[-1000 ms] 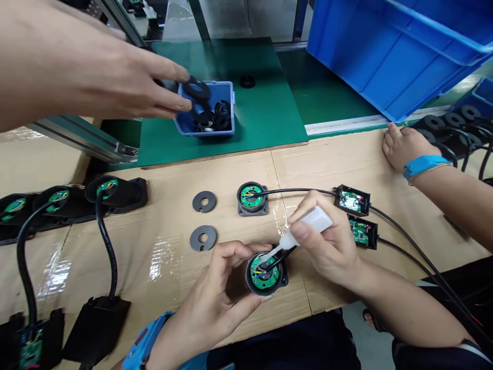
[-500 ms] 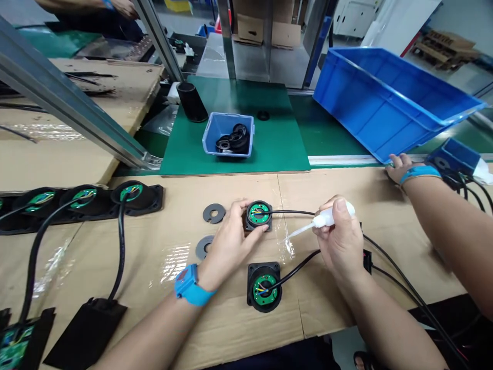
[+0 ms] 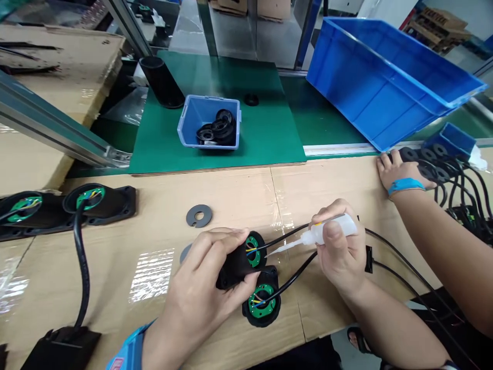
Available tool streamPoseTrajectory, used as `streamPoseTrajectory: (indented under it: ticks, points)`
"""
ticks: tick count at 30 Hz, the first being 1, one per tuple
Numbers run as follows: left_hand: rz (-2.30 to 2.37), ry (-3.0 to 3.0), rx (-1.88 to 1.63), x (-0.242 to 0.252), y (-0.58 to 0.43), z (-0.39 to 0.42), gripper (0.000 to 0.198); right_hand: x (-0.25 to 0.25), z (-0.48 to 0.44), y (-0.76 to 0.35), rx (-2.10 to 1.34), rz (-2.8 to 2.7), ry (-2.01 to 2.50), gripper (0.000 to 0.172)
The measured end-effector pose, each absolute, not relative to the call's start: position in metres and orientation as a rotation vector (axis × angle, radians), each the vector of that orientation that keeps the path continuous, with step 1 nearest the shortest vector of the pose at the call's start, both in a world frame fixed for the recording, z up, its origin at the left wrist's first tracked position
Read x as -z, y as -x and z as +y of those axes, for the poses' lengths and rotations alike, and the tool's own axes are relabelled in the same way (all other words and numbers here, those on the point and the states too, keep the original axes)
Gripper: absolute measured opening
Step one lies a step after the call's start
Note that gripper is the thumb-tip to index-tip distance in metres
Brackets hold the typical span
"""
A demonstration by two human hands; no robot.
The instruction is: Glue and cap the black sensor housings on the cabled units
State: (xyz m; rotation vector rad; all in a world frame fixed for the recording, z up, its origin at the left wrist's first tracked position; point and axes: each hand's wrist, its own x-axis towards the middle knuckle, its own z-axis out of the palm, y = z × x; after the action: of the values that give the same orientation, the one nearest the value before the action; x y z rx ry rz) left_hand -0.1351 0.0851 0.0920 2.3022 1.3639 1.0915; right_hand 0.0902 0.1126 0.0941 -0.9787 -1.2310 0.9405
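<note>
My left hand is closed around a black round housing, which it holds tilted toward the right. Inside its mouth a green circuit board shows, with thin coloured wires and a black cable running right. My right hand grips a white squeeze bottle; its thin nozzle points left, the tip at or very near the housing's rim. Just below lies a second black housing with its own green board and cable. A grey ring lies flat behind my left hand, another partly hidden by it.
A co-worker's hand rests beside several cabled black parts at right. A large blue crate and a small blue bin of black rings stand behind. More black housings line the left; a metal post slants there.
My left hand has raised and tilted the housing that stood on the cardboard. The bottle's nozzle tip is now at its rim. My view has shifted, and the co-worker's hand shows more spread.
</note>
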Motion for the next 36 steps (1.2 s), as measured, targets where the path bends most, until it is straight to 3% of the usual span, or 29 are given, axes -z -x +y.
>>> streamPoseTrajectory:
  ticks: [12,22,32,36]
  points:
    - [1.322,-2.324,-1.09,-0.0947,0.1357,0.0841,0.04,-0.0949,0.1058,-0.0938,-0.901,-1.432,0.961,0.014]
    - [1.349,-2.221,-1.037,-0.0968,0.1358,0.0845,0.041,-0.0966,0.1037,-0.0949,-0.781,-1.543,0.964,0.019]
    - [1.394,-1.88,-0.882,-0.0948,0.1392,0.0896,0.04,-0.0987,0.1054,-0.0909,-0.296,-1.839,0.729,0.028]
    - [1.366,-1.807,-0.854,-0.0929,0.1427,0.0925,0.045,-0.0957,0.1036,-0.0906,-0.415,-1.686,0.761,0.028]
